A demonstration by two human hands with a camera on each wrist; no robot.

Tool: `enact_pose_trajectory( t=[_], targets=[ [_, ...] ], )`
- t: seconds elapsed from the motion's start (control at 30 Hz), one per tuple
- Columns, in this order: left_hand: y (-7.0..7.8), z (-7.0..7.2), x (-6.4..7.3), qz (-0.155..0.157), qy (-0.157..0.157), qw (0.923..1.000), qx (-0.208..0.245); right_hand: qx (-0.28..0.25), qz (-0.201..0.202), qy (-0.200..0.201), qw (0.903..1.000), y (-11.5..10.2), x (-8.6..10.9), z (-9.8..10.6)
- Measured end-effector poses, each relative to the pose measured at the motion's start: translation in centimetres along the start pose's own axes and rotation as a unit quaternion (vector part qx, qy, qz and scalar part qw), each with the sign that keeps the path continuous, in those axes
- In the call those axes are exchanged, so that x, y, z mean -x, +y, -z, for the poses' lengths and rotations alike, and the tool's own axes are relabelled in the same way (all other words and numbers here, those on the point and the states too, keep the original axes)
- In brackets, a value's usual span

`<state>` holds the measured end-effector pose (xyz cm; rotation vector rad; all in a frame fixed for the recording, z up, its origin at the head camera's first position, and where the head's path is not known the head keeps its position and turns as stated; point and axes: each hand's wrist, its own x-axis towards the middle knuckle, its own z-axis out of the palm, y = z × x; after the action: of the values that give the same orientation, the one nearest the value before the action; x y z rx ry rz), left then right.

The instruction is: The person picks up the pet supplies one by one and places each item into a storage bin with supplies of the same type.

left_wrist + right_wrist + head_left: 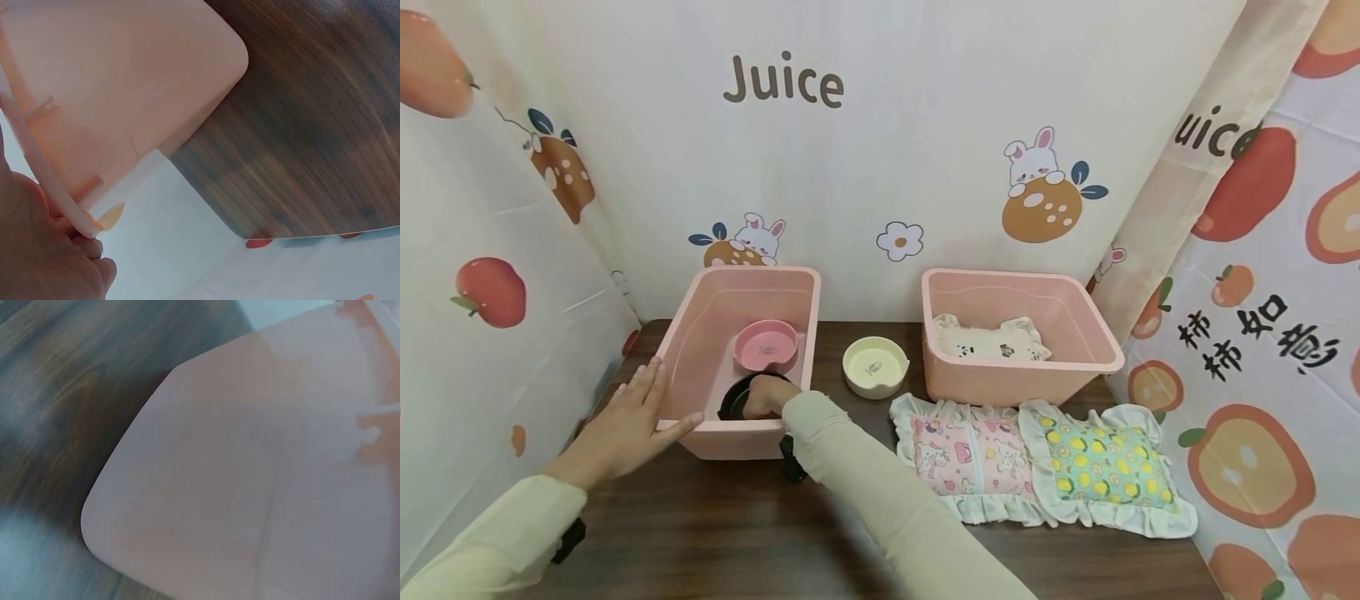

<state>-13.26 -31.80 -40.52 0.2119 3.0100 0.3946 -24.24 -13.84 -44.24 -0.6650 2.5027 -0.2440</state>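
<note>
We've got the right hand (767, 396) down inside a pink rectangular plastic bin (737, 426), fingers curled in on a round black bowl (732, 403) and gripping its edge. The fingertips are hidden, and the right wrist view only gives us the bin's outer wall. Left hand (625, 421) is spread pretty flat, fingers fairly straight along the bin's left rim, thumb reaching over the near-left corner.

Arms: the right one slants in from the lower right, pale sleeve crossing the near-right corner. The left one comes up from the lower left, back of the hand facing up.

That black bowl is at the near end of the bin, with its near side cut off by the front rim, so we can't tell if it's tilted. Its outline is round, no long axis to call. A round pink bowl (766, 346) sits just beyond it, mouth up. The bin's long axis runs away from us across the dark wood-grain counter (700, 533), and a round pale-yellow bowl (876, 367) sits just to its right.
</note>
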Motion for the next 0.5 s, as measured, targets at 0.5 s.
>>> enact_pose_trajectory(
  t=[0.5],
  targets=[
    [0.0, 0.0, 0.0, -0.001, 0.004, 1.0000, 0.001, -0.202, 0.050, 0.071, 0.9755, -0.4, 2.4, 0.8]
  ],
)
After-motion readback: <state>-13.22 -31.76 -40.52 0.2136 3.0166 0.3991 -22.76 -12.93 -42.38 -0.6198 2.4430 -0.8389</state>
